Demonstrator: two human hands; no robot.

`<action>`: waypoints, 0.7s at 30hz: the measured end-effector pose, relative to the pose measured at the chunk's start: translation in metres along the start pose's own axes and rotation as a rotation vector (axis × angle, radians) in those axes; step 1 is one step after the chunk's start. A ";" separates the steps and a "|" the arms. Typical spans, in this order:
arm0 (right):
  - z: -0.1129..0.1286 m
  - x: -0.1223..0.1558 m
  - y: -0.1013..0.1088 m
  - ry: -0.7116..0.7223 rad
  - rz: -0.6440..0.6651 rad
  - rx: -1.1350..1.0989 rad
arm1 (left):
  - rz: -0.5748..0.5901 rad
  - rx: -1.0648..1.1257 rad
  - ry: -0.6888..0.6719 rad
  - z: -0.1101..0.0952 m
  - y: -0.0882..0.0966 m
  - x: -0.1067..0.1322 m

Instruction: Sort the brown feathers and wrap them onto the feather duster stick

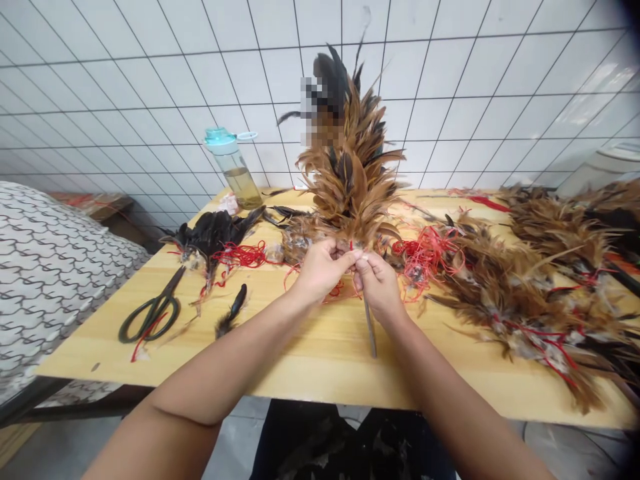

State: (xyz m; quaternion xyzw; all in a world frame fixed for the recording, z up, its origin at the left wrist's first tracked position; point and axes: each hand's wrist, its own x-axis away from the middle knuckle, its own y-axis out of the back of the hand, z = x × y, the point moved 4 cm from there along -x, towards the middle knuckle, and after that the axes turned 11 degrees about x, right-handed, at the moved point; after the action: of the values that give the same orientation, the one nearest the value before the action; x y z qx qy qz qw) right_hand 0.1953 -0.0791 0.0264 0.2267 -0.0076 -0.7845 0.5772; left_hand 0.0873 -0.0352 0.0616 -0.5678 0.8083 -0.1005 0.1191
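A feather duster [350, 173] of brown and black feathers stands upright before me, its thin stick [371, 330] pointing down toward the table's front edge. At the base of the feathers, my left hand [325, 267] has its thumb and fingers pinched together. My right hand [377, 277] is pinched close against it, with the stick passing beneath. A bit of red string [351, 246] shows between the hands at the feather base. What exactly lies between the fingertips is too small to make out. Loose red string [337, 291] lies under the hands.
Scissors [150, 313], a black feather [233, 310] and a black feather bundle [213, 233] lie at left. A water bottle [235, 170] stands behind them near the tiled wall [165, 80]. Tangled red string [430, 253] and brown feather bundles [520, 280] cover the right side of the wooden table [300, 373].
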 end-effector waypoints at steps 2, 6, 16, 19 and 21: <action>0.000 0.001 0.001 0.001 -0.015 0.014 | 0.016 0.021 0.045 0.000 0.000 -0.001; 0.002 0.003 0.001 -0.003 -0.027 0.012 | 0.044 0.041 0.058 -0.004 0.000 -0.001; 0.011 0.004 0.003 0.038 -0.080 0.032 | 0.068 -0.008 0.023 -0.006 0.001 -0.003; 0.013 0.005 0.003 0.009 -0.060 0.000 | 0.096 0.019 0.020 -0.012 -0.001 0.000; 0.015 0.005 0.004 -0.007 -0.054 -0.022 | 0.126 0.018 0.020 -0.017 -0.004 0.003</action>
State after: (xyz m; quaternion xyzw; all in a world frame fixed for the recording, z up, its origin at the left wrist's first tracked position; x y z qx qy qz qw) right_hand 0.1918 -0.0888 0.0391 0.2177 0.0051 -0.8005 0.5584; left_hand 0.0844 -0.0386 0.0784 -0.5138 0.8425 -0.1057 0.1223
